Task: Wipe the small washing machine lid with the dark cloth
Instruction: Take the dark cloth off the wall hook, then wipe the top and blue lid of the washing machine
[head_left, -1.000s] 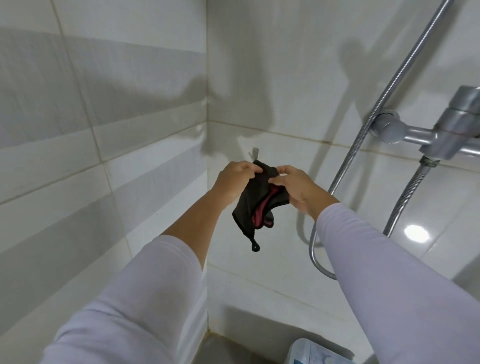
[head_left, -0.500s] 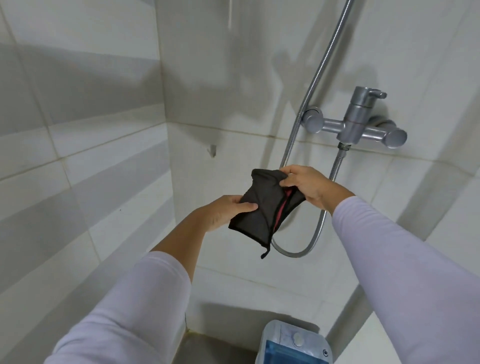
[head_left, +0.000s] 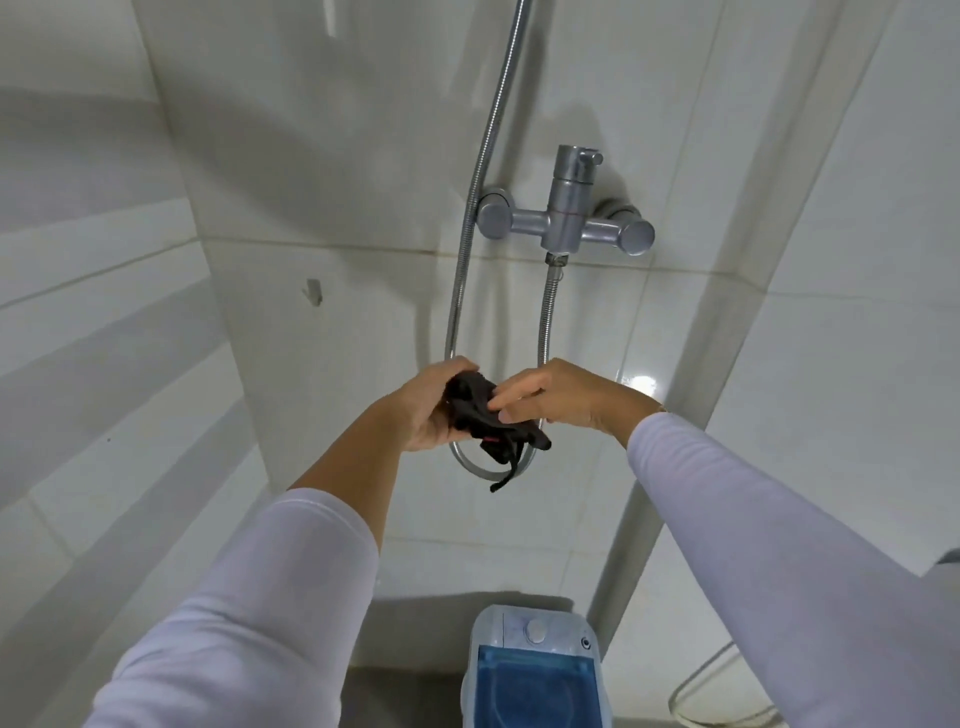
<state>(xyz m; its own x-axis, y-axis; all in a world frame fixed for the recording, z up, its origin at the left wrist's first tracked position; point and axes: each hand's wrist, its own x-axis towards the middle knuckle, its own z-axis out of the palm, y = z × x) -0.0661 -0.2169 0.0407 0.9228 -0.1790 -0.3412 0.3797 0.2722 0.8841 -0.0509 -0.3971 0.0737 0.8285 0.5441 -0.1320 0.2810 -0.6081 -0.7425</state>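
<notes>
The dark cloth (head_left: 480, 418) is bunched up between both hands at chest height, with a black strap end dangling below it and a bit of red showing. My left hand (head_left: 421, 410) cups it from the left. My right hand (head_left: 550, 397) pinches it from the right with fingertips. Far below, at the bottom edge, stands the small washing machine (head_left: 535, 670), white with a translucent blue lid (head_left: 535, 686) and a round knob behind the lid. Both hands are well above the machine.
A metal shower mixer (head_left: 569, 218) juts from the tiled wall ahead, and its flexible hose (head_left: 462, 291) loops down behind my hands. A small wall hook (head_left: 313, 291) sits to the left. A thin white cable (head_left: 701, 680) lies on the floor at the right.
The cloth has been gathered from a hanging flat piece into a tight bundle between my hands. The view has tilted down and right, showing more of the washing machine.
</notes>
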